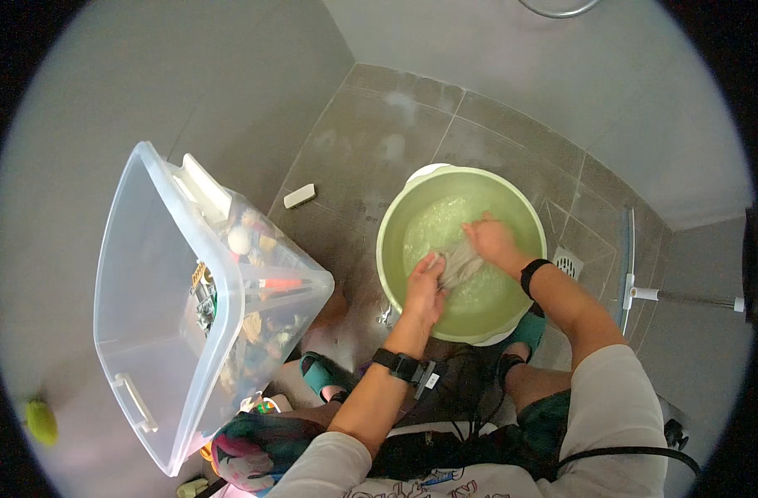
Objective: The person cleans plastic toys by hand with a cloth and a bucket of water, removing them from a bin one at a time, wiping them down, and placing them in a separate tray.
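Observation:
A round pale green plastic basin [385,277] with water in it stands on the floor before me. Inside it, a thin greyish-beige cloth [461,266] stretches between my two hands. My left hand [425,289] grips the cloth's left side, thumb and fingers closed on it. Slightly farther off, my right hand [492,239] is curled at the cloth's other end and blurred; its exact grip is partly hidden. Both hands are within the basin's rim.
On the left, a large clear plastic storage box [148,348] leans tilted, with toys and small objects inside. A white-backed brush [300,196] lies on the tiles. To the right are a floor drain [567,264] and a floor squeegee [631,292]. Grey walls meet beyond the basin.

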Demonstrator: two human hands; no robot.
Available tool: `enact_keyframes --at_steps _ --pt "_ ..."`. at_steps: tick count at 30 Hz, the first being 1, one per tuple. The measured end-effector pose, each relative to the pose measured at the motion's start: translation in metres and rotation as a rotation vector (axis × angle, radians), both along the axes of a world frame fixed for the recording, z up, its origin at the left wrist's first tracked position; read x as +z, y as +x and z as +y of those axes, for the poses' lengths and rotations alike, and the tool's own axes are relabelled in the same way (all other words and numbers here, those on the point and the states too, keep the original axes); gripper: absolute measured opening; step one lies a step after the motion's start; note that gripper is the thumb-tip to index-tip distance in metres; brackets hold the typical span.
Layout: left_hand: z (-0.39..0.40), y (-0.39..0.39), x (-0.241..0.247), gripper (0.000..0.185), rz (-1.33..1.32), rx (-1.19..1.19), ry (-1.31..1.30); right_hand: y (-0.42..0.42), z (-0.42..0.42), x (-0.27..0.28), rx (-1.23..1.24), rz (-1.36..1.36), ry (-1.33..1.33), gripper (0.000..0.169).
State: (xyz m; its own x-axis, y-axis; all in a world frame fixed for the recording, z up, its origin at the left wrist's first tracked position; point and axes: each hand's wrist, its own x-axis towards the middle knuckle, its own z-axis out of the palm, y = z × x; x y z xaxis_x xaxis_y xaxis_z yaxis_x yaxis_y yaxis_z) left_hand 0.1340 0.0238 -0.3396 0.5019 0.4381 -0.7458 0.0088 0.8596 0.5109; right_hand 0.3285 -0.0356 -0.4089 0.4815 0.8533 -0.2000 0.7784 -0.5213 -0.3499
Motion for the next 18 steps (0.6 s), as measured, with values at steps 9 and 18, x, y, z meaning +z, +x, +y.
enact_keyframes --at_steps 9,18 --pt "0.025 0.000 -0.024 0.063 0.132 -0.013 -0.381 -0.067 -0.001 0.020 -0.262 1.300 -0.102 0.040" --pt "0.011 0.010 -0.014 0.035 -0.164 0.017 -0.326 -0.051 0.014 0.091 -0.175 0.801 0.207 0.035"
